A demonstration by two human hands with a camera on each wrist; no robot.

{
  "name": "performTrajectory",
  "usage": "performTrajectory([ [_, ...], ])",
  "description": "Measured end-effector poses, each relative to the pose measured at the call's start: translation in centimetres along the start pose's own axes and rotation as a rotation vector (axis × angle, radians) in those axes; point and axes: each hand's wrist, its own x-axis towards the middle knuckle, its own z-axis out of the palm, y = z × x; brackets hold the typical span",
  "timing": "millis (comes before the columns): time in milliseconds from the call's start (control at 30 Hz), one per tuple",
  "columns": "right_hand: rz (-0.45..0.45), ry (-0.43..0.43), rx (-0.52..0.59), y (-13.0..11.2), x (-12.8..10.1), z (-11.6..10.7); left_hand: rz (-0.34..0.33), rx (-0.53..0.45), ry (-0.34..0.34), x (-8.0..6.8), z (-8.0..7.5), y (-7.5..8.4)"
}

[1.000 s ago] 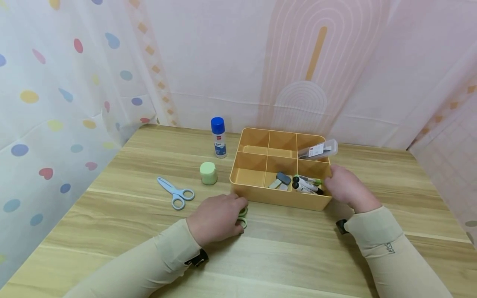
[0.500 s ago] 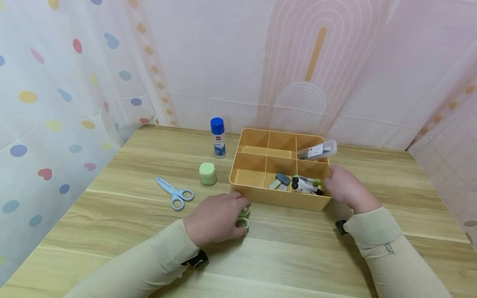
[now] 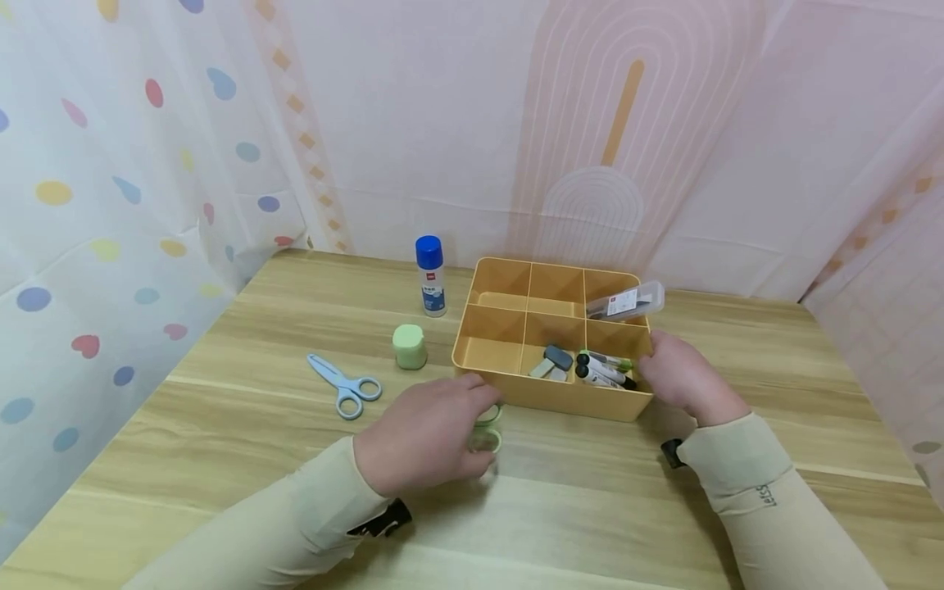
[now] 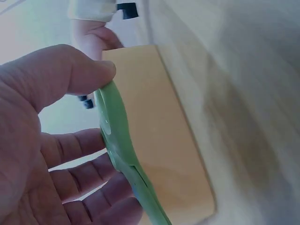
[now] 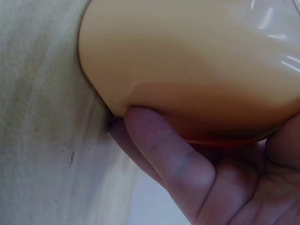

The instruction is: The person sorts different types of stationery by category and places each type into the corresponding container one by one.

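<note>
My left hand [image 3: 428, 430] pinches a pair of green scissors [image 4: 117, 126] by the handles, thumb on one edge and fingertips on the other. The handle rings [image 3: 487, 440] show past my fingers in the head view; the blades are mostly hidden by the hand. A yellow divided organizer box [image 3: 553, 397] stands just beyond. My right hand [image 3: 686, 377] grips the box's right end near the front corner, and its fingers [image 5: 164, 145] lie along the outer wall in the right wrist view. Light blue scissors [image 3: 345, 387] lie to the left of my left hand.
A green lidded container [image 3: 409, 347] and a blue-capped glue stick [image 3: 430, 277] stand left of the box. Inside the box are erasers [image 3: 558, 356], markers [image 3: 601, 373] and a clear plastic case [image 3: 627, 301] leaning over the back right rim. A patterned curtain [image 3: 413, 123] hangs behind.
My left hand has shifted slightly toward me, and the green scissors' handle rings have moved a little to the right with it. The right hand keeps its hold on the box.
</note>
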Motion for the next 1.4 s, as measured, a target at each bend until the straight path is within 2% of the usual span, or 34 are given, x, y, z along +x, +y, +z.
performTrajectory([
  [367,0.004,-0.002,0.000,0.0,0.0,0.0,0.034,-0.098,0.127,-0.2,-3.5,1.1],
  [667,0.020,-0.011,0.001,0.1,0.1,0.0,0.118,-0.193,0.332,0.5,-5.6,1.5],
  [800,0.026,-0.012,-0.002,0.2,0.2,0.1,0.140,-0.241,0.417,0.9,-5.8,1.4],
  [1067,0.028,-0.012,-0.001,0.3,0.4,0.1,0.111,-0.392,0.499,1.8,-5.7,0.9],
  [1400,0.029,-0.010,-0.009,0.3,0.3,0.2,0.093,-0.419,0.547,2.8,-4.6,-0.3],
])
